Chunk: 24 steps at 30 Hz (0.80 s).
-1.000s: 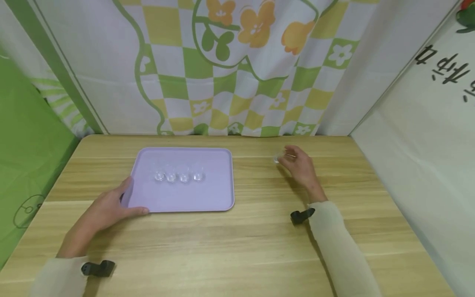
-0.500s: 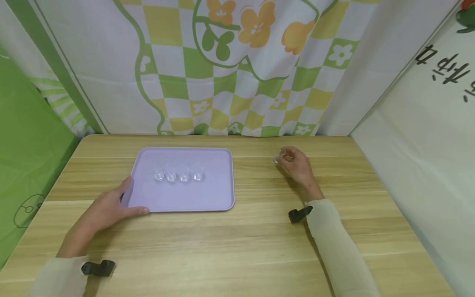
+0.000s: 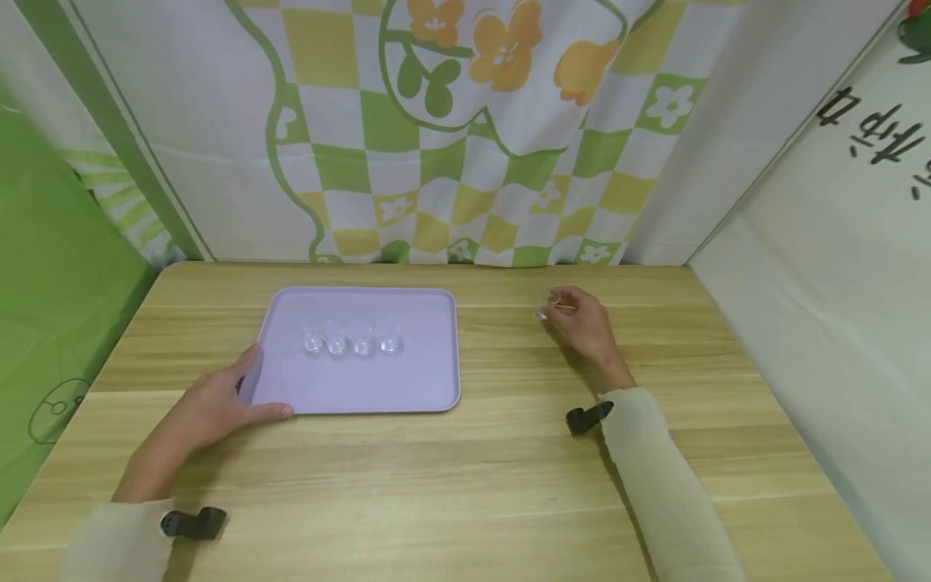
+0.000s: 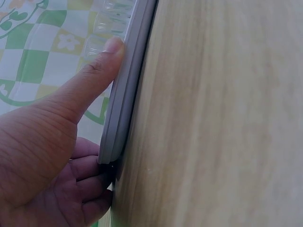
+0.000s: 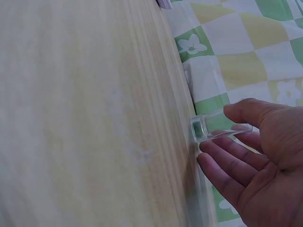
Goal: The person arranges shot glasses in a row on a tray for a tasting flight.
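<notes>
My left hand (image 3: pixel 207 408) holds the near left corner of a lilac tray (image 3: pixel 407 388), its thumb along the near edge and its other fingers at the left side. In the left wrist view, the thumb touches the tray's rim (image 4: pixel 120 109), and the fingers curl beside the corner. Several small clear shot glasses (image 3: pixel 361 346) stand in a row on the tray. Right of the tray, my right hand (image 3: pixel 584 325) pinches another clear shot glass (image 5: pixel 201 128) between thumb and fingers. Its base is at the tabletop; whether it bears on the wood I cannot tell.
Wood-grain tabletop (image 3: pixel 436 493) stretches between and in front of both hands. A checked floral curtain (image 3: pixel 465 194) hangs along the back edge. White fabric (image 3: pixel 822 323) is at the right and green fabric (image 3: pixel 58 283) at the left.
My right hand has shifted slightly left and toward me with the shot glass, then stayed nearly still. The left hand, tray and glasses on it have kept their places.
</notes>
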Each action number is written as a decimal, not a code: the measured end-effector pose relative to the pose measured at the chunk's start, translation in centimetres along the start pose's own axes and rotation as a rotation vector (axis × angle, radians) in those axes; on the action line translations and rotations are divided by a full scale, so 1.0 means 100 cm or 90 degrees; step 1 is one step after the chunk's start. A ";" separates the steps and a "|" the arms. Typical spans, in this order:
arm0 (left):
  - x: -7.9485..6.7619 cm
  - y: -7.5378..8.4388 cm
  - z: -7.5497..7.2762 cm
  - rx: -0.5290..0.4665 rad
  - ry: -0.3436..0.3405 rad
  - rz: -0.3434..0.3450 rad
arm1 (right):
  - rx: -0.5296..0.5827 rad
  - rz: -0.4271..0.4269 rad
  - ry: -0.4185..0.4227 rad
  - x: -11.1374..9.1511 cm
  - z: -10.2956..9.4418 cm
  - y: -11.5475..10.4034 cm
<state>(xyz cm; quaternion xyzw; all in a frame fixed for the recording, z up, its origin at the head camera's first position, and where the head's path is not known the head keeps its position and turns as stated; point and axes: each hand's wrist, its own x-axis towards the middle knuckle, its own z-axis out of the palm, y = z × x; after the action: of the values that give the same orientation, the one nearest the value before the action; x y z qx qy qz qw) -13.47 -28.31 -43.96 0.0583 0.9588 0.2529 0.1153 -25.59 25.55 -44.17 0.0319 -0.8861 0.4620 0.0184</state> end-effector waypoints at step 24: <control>0.001 -0.002 0.001 -0.005 -0.001 -0.001 | -0.017 -0.035 0.010 -0.003 0.004 -0.007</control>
<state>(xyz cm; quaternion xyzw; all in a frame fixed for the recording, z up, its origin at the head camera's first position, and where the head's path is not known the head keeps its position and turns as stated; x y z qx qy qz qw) -13.52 -28.43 -44.13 0.0572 0.9578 0.2565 0.1163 -25.28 24.84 -43.84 0.0524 -0.8908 0.4497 0.0386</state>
